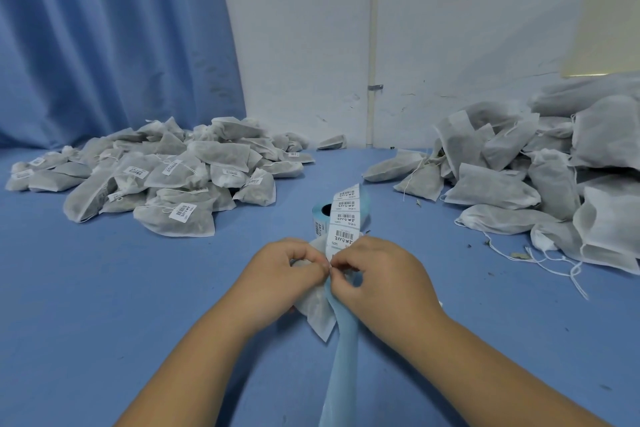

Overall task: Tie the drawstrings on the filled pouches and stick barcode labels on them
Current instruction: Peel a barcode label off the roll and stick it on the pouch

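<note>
As the left hand [287,276] grips it, the pouch [317,314] runs near-to-far.

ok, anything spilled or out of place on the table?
Minor: dark crumbs lie scattered on the blue table beside the right pile of unlabelled pouches, possibly leaked filling. A lone pouch sits by the wall.

Barcode labels [346,215] and pouch stickers [182,211] carry print too small to read.

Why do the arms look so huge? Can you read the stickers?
Head view: the wide-angle lens likely stretches whatever is near the bottom edge; light is soft, shadows faint; the label strip shows barcodes, its small print too blurred to read.
</note>
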`<state>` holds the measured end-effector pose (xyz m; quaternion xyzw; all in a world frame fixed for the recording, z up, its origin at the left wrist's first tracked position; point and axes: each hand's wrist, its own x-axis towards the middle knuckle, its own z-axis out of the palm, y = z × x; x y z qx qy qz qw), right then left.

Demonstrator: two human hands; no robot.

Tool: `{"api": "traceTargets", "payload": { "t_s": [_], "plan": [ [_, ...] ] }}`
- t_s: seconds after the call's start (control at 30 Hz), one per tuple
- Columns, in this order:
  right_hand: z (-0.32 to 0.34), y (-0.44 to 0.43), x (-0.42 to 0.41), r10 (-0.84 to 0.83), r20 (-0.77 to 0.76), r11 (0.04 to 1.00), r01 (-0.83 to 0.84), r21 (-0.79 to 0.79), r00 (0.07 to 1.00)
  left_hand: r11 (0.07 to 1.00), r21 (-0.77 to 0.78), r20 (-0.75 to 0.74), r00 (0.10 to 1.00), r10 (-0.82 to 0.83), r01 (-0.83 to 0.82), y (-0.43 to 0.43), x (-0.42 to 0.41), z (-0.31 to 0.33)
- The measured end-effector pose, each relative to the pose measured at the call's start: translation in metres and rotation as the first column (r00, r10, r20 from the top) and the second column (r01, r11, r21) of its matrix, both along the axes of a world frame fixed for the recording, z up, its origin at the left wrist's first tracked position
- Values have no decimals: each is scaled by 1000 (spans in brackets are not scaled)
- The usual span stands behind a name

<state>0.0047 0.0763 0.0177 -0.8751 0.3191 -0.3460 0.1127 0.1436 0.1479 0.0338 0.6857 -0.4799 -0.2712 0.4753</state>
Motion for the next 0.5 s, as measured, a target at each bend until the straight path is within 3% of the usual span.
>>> {"api": "traceTargets", "payload": {
  "t_s": [0.5],
  "plan": [
    [-3, 0, 3, -25, 9, 1000, 24, 15, 1000, 997, -76, 149, 989, 5, 7, -4, 1, -6]
  ]
}}
